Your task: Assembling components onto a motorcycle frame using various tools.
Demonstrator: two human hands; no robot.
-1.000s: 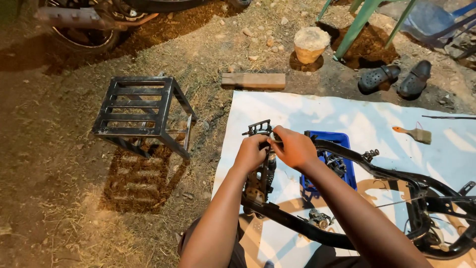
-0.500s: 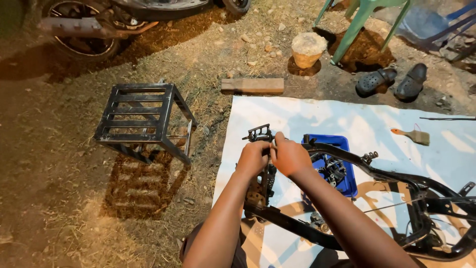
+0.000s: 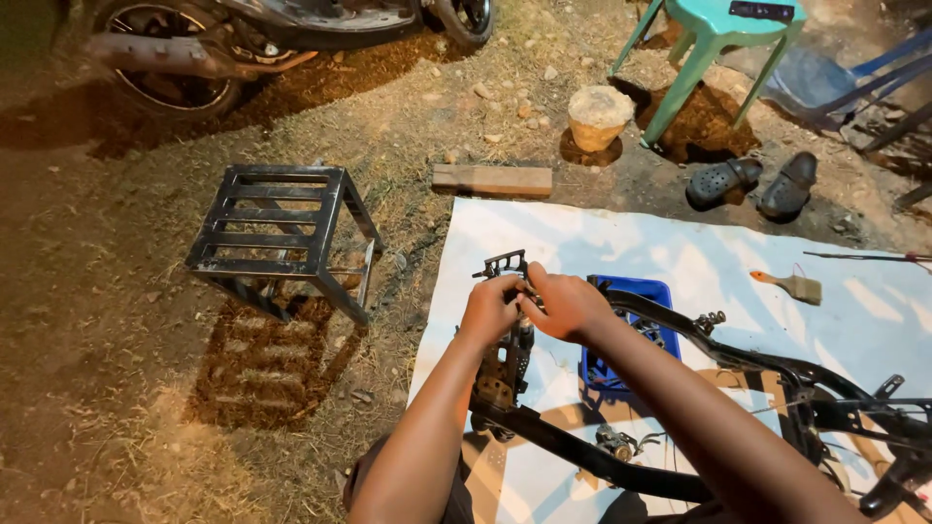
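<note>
A black motorcycle frame [image 3: 757, 364] lies on a white sheet [image 3: 602, 243]. Its front end, an upright steering head with a small black bracket [image 3: 502, 264] on top, stands at the sheet's left side. My left hand [image 3: 490, 309] grips that front part just under the bracket. My right hand [image 3: 563, 303] is closed on the same spot from the right, touching the left hand. What the fingers pinch is hidden. A blue tray [image 3: 631, 296] with small parts sits right behind my right forearm.
A black metal stand [image 3: 277, 233] sits on the dirt to the left. A wood block [image 3: 492, 180], a stone [image 3: 599, 116], a green plastic stool [image 3: 723, 39], two dark sandals [image 3: 757, 182], a paintbrush [image 3: 788, 285] and a motorcycle [image 3: 272, 39] lie beyond.
Both hands stay on the frame's front end and have shifted slightly. The view has tilted a little, so everything sits lower in the picture.
</note>
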